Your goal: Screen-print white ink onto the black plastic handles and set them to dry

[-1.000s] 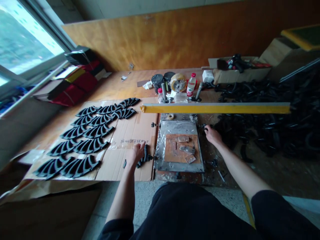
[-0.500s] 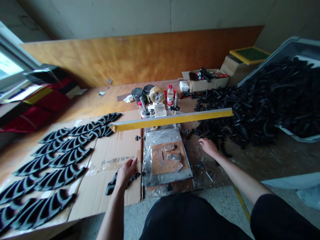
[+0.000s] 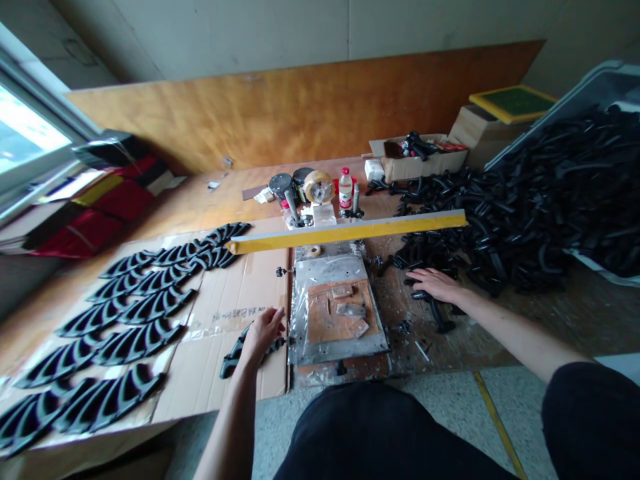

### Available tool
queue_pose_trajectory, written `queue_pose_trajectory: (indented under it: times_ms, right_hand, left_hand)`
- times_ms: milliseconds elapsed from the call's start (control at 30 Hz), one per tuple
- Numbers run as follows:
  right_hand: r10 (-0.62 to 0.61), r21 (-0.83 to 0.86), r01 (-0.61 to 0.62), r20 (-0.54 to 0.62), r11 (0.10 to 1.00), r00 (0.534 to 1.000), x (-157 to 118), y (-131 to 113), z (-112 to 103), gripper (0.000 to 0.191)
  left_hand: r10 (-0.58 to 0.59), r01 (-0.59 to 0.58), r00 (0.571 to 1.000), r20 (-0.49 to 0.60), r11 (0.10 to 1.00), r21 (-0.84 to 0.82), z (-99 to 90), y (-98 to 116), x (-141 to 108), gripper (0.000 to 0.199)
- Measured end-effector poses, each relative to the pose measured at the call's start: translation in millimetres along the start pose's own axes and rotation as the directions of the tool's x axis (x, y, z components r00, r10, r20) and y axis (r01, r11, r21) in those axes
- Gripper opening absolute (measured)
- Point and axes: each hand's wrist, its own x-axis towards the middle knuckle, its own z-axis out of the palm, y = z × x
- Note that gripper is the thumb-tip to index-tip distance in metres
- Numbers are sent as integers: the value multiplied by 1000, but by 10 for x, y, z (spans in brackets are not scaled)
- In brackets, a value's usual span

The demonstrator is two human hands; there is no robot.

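My left hand (image 3: 264,333) hovers above the cardboard (image 3: 210,367), close to the frame. Its fingers are loosely bent and slightly apart, with nothing visible in them. A curved black plastic piece (image 3: 231,360) lies under that hand and wrist, partly hidden. To the right of the frame, my right hand (image 3: 434,285) reaches palm down over loose curved black pieces (image 3: 440,320), fingers stretched and apart. Whether its fingertips touch a piece is hard to tell. Between my hands lies a metal plate frame (image 3: 300,313) holding a brown board (image 3: 320,327) with small blocks on it.
Rows of fanned black pieces (image 3: 140,340) cover the cardboard's left side. A yellow-edged bar (image 3: 350,232) spans above the frame. Behind it stand a tape roll (image 3: 319,187), a bottle (image 3: 345,190) and black tubs (image 3: 281,189). A tilted bin (image 3: 605,267) spills black pieces at right.
My right hand has moved right over the loose black pieces, and its fingers have stretched out. My left hand stays by the same piece. The view has shifted slightly.
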Motion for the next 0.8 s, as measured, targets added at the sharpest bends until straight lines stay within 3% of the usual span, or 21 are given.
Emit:
queue_pose_trajectory:
  times_ms: [67,167,300,433,533,600,700,800]
  right_hand:
    - [-30,-31,29,-38,999,999,6,-64,48,32]
    - [-30,-67,17,-200,998,979,120,-515,236,43]
    - [-162,53,178,-221,983,962,305,-1456,551,36]
    - [-310,35,316,-114,948,944,485,-2092,722,16]
    - [-310,-116,297,-126,948,942,613,-2254,769,15]
    - [-292,-182,262,-171,948,941,664,-2288,800,14]
    - [-276,-199,233,-227,952,934,668,-2277,838,12]
    - [-164,-98,143,-260,985,952,596,-2114,770,17]
  left_hand:
    - [-11,12,1000,18,995,-96,-33,-7,-24,58]
    - [30,-30,1000,-4,976,-217,-83,212,-61,56]
    - [216,-235,972,-94,904,-357,-161,889,-109,52]
    - [350,-464,883,-314,755,-463,-252,1570,-123,44]
    - [376,-557,823,-425,681,-476,-297,1872,-105,43]
    - [380,-560,821,-427,683,-469,-306,1968,-98,47]
    - [375,-538,836,-401,702,-466,-298,1972,-135,52]
    - [361,-503,861,-359,709,-494,-263,1800,-252,53]
